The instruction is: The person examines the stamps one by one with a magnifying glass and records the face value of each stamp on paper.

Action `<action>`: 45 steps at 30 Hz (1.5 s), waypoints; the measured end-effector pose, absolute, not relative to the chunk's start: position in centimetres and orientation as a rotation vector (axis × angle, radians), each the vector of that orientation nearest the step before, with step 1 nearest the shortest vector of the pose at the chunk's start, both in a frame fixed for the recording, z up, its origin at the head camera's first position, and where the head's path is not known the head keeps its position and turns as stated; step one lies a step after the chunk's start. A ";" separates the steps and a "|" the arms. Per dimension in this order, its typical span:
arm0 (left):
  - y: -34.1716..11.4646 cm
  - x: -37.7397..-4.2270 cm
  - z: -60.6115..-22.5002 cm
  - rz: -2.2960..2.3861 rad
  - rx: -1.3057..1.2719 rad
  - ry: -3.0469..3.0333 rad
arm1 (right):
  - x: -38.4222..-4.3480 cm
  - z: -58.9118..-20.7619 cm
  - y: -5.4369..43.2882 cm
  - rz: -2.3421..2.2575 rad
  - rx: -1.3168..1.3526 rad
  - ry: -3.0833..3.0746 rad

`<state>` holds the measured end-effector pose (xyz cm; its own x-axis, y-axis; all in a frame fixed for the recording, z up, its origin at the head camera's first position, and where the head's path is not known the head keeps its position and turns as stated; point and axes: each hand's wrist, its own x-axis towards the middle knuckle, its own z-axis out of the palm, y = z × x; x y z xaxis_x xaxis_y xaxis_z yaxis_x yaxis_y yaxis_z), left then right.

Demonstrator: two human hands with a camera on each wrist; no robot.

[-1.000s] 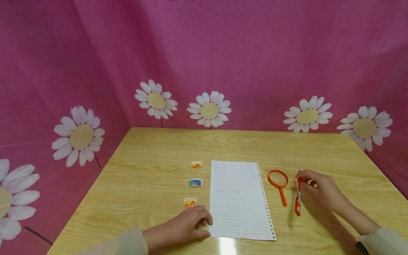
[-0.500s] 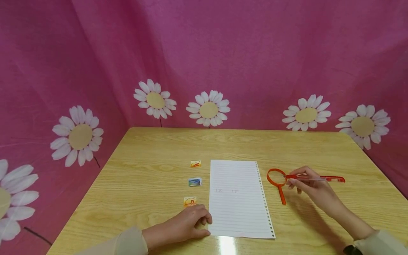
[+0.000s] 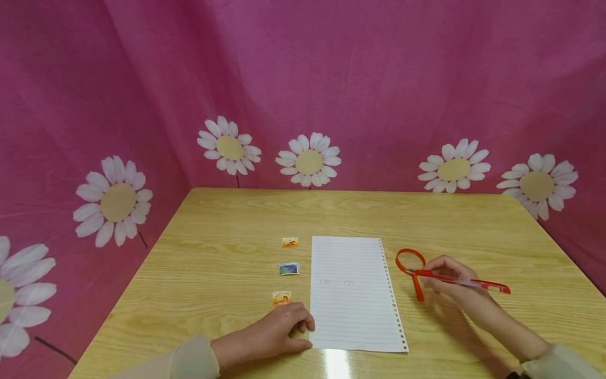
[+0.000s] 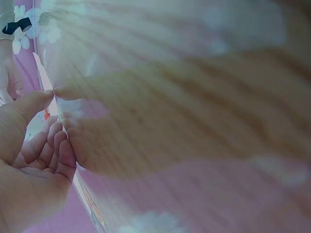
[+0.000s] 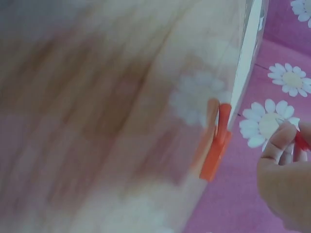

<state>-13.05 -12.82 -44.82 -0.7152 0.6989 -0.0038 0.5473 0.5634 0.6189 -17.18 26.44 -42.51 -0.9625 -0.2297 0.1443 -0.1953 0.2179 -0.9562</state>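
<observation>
In the head view my right hand [image 3: 456, 284] pinches a red pen [image 3: 473, 281]. The pen slants with its tip pointing left, overlapping the orange magnifying glass [image 3: 419, 290] that lies on the table. The right wrist view shows my fingers [image 5: 277, 145] on the pen, apart from the magnifying glass [image 5: 214, 155]. Loosely bent, my left hand [image 3: 279, 329] rests at the lower left edge of a lined sheet of paper [image 3: 352, 321], on which small figures are written. Thumb and fingertips of this hand [image 4: 39, 141] meet the tabletop in the left wrist view.
A column of three small picture stamps lies left of the paper: a yellow stamp [image 3: 290, 242], a blue stamp [image 3: 289, 269] and another yellow stamp [image 3: 282, 298] close by my left hand. Behind the wooden table [image 3: 227, 221] hangs a pink curtain [image 3: 369, 95] with white flowers.
The red pen has swung from upright-looking to lying across my right hand, its tip now leftward. That hand has shifted slightly left and down over the magnifying glass. The left hand stays put.
</observation>
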 end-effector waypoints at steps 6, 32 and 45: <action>-12.8 -13.2 -44.9 0.873 1.041 2.551 | -17.4 -42.7 25.7 -1.901 -0.290 2.386; -12.8 -13.1 -44.7 0.868 1.021 2.539 | -18.8 -44.0 22.0 -1.751 -0.367 2.350; -13.0 -13.2 -45.0 0.864 1.078 2.558 | -19.6 -44.3 19.7 -1.642 -0.248 2.438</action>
<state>-13.16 -13.03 -44.98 -0.7015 0.7126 0.0135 0.5748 0.5544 0.6018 -19.56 19.73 -44.31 -0.9676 -0.2440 -0.0652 -0.0313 0.3721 -0.9276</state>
